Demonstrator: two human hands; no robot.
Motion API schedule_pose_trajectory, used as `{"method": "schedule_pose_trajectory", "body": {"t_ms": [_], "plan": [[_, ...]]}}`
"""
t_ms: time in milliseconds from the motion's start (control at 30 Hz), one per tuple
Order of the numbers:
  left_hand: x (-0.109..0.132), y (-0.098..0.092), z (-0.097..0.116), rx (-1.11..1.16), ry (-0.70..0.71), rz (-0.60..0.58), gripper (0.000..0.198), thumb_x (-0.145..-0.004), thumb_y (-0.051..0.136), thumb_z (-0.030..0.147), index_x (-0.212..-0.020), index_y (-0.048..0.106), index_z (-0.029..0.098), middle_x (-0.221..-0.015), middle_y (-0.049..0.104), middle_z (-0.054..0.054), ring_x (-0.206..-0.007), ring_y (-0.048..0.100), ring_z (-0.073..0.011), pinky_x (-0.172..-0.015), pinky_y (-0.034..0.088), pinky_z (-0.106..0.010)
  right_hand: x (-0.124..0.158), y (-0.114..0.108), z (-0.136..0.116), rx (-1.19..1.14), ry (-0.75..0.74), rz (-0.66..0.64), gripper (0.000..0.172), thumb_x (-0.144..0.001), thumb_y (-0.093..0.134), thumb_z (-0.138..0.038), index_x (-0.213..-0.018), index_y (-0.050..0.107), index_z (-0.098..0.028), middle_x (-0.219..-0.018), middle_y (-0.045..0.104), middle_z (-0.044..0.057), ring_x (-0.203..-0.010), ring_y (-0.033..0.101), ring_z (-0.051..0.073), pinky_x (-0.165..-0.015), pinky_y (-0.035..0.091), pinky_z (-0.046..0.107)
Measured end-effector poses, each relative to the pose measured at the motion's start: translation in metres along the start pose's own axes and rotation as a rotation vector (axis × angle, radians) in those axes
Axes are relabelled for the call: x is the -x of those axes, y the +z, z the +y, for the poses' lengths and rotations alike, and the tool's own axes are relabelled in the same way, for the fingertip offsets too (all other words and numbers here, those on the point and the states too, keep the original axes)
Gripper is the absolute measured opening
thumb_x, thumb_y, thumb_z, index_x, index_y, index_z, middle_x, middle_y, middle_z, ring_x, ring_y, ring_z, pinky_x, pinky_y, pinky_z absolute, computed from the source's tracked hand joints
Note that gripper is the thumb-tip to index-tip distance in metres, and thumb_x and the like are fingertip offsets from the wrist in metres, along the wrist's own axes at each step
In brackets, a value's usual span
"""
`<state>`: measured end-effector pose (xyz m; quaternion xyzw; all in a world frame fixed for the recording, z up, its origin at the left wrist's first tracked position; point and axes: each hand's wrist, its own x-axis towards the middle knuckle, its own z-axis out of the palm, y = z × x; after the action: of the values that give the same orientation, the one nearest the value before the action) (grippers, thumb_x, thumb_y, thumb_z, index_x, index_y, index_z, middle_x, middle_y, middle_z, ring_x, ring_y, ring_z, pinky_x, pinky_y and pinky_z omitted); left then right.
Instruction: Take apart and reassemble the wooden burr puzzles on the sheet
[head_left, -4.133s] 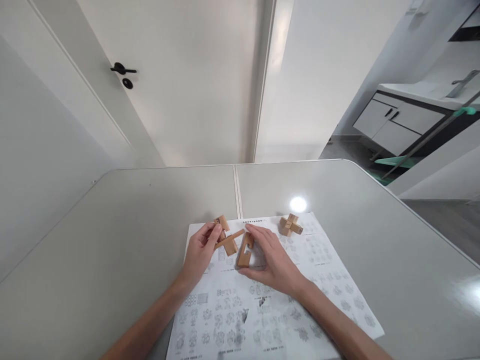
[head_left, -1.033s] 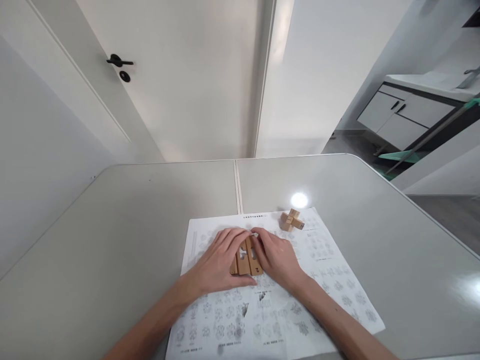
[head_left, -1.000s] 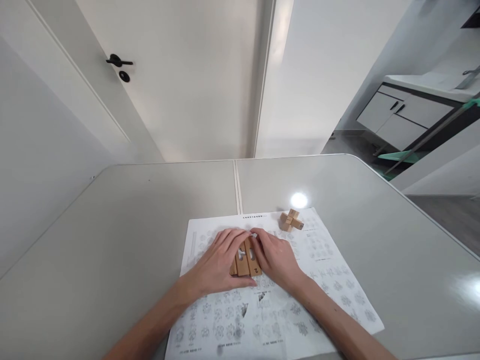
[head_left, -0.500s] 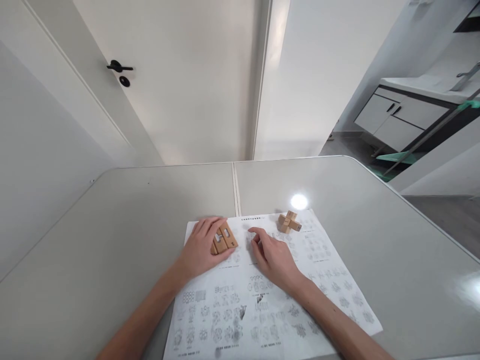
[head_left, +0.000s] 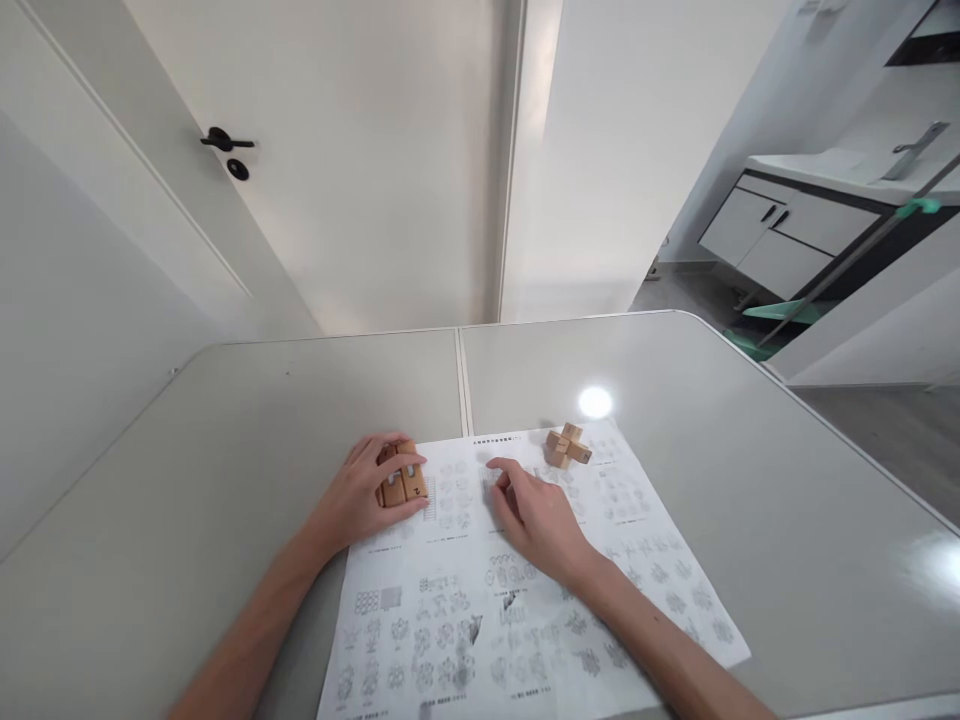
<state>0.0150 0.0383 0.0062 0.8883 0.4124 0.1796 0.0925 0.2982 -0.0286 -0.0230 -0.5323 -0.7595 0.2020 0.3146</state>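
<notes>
My left hand (head_left: 365,487) is wrapped over several flat wooden puzzle pieces (head_left: 403,487), which lie side by side at the upper left corner of the sheet. Slots and a printed digit show on their tops; the fingers hide part of them. My right hand (head_left: 541,515) rests over the middle of the printed paper sheet (head_left: 480,545), holding nothing. Its index finger stretches forward and the thumb stands a little apart, while the other fingers curl under. Beyond it, to the right, stands a cross-shaped wooden burr puzzle (head_left: 568,446), touched by neither hand.
The sheet carries rows of small diagrams and lies on a grey table (head_left: 187,500) with a seam across its middle. A white door (head_left: 375,170) stands behind the table. At the far right is a washbasin cabinet (head_left: 787,230).
My left hand has slid the wooden pieces leftward across the sheet, uncovering printed diagrams. My right hand stays nearly in place. The whole view has shifted slightly.
</notes>
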Motion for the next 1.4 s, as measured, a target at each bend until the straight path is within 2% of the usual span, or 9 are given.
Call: {"method": "schedule_pose_trajectory", "body": {"t_ms": [100, 267, 567, 767, 867, 967, 1167, 1300, 1400], "plan": [[0.001, 0.000, -0.004, 0.001, 0.006, -0.004, 0.038, -0.090, 0.073, 0.039, -0.126, 0.066, 0.030, -0.136, 0.057, -0.008, -0.129, 0.052, -0.0297, -0.110, 0.046, -0.050, 0.000, 0.000, 0.001, -0.001, 0.004, -0.001, 0.024, -0.106, 0.037, -0.023, -0.126, 0.049, -0.019, -0.080, 0.070, 0.000, -0.063, 0.065, 0.017, -0.053, 0.042, 0.026], [0.012, -0.002, -0.006, -0.007, -0.059, 0.017, 0.067, -0.088, 0.076, 0.043, -0.147, 0.048, 0.030, -0.149, 0.051, -0.011, -0.138, 0.048, -0.0336, -0.115, 0.042, -0.054, 0.000, -0.001, 0.000, -0.001, 0.002, -0.005, 0.022, -0.106, 0.038, -0.022, -0.125, 0.050, -0.020, -0.078, 0.070, -0.001, -0.064, 0.065, 0.018, -0.054, 0.042, 0.026], [0.077, -0.012, 0.005, -0.039, -0.304, 0.041, 0.082, -0.093, 0.071, 0.047, -0.160, 0.025, 0.035, -0.163, 0.037, -0.011, -0.147, 0.040, -0.0365, -0.117, 0.042, -0.061, 0.001, 0.001, 0.000, -0.026, -0.018, 0.005, 0.022, -0.106, 0.037, -0.024, -0.122, 0.052, -0.020, -0.080, 0.070, 0.000, -0.066, 0.066, 0.019, -0.058, 0.045, 0.028], [0.118, -0.011, 0.029, -0.085, -0.431, 0.062, 0.073, -0.096, 0.064, 0.046, -0.158, 0.027, 0.034, -0.160, 0.042, -0.011, -0.144, 0.047, -0.0359, -0.114, 0.047, -0.060, 0.008, -0.018, -0.008, -0.110, 0.013, -0.079, 0.022, -0.106, 0.041, -0.027, -0.121, 0.056, -0.022, -0.086, 0.070, 0.003, -0.069, 0.066, 0.020, -0.061, 0.050, 0.031], [0.135, -0.009, 0.040, -0.100, -0.443, 0.111, 0.069, -0.096, 0.063, 0.045, -0.156, 0.033, 0.033, -0.157, 0.048, -0.010, -0.140, 0.052, -0.0354, -0.111, 0.051, -0.058, 0.029, -0.035, -0.018, -0.191, 0.056, -0.145, 0.019, -0.106, 0.044, -0.029, -0.113, 0.060, -0.024, -0.088, 0.071, 0.003, -0.069, 0.066, 0.020, -0.060, 0.051, 0.030], [0.145, -0.006, 0.044, -0.119, -0.420, 0.157, 0.067, -0.093, 0.065, 0.045, -0.153, 0.039, 0.032, -0.154, 0.053, -0.010, -0.137, 0.056, -0.0355, -0.111, 0.052, -0.058, 0.060, -0.046, -0.027, -0.290, 0.167, -0.168, 0.019, -0.106, 0.046, -0.033, -0.106, 0.063, -0.025, -0.075, 0.067, 0.000, -0.064, 0.064, 0.019, -0.059, 0.051, 0.028], [0.147, -0.001, 0.039, -0.115, -0.416, 0.199, 0.061, -0.094, 0.063, 0.046, -0.150, 0.042, 0.032, -0.150, 0.057, -0.008, -0.137, 0.057, -0.0351, -0.111, 0.051, -0.059, 0.111, -0.035, -0.030, -0.331, 0.297, -0.021, 0.032, -0.104, 0.048, -0.049, -0.100, 0.069, -0.025, -0.073, 0.067, 0.001, -0.061, 0.061, 0.019, -0.056, 0.050, 0.027], [0.144, 0.000, 0.035, -0.111, -0.424, 0.201, 0.058, -0.096, 0.061, 0.044, -0.149, 0.041, 0.033, -0.149, 0.058, -0.008, -0.137, 0.057, -0.0346, -0.112, 0.050, -0.061, 0.120, -0.016, -0.030, -0.333, 0.369, 0.177, 0.043, -0.103, 0.045, -0.057, -0.095, 0.070, -0.024, -0.070, 0.065, 0.003, -0.058, 0.060, 0.020, -0.055, 0.049, 0.029], [0.142, 0.000, 0.034, -0.105, -0.445, 0.209, 0.056, -0.097, 0.058, 0.044, -0.149, 0.041, 0.033, -0.148, 0.059, -0.009, -0.135, 0.058, -0.0347, -0.111, 0.050, -0.062, 0.120, -0.008, -0.030, -0.345, 0.375, 0.207, 0.042, -0.103, 0.045, -0.059, -0.096, 0.069, -0.026, -0.069, 0.065, 0.003, -0.057, 0.060, 0.022, -0.054, 0.048, 0.030]]}}
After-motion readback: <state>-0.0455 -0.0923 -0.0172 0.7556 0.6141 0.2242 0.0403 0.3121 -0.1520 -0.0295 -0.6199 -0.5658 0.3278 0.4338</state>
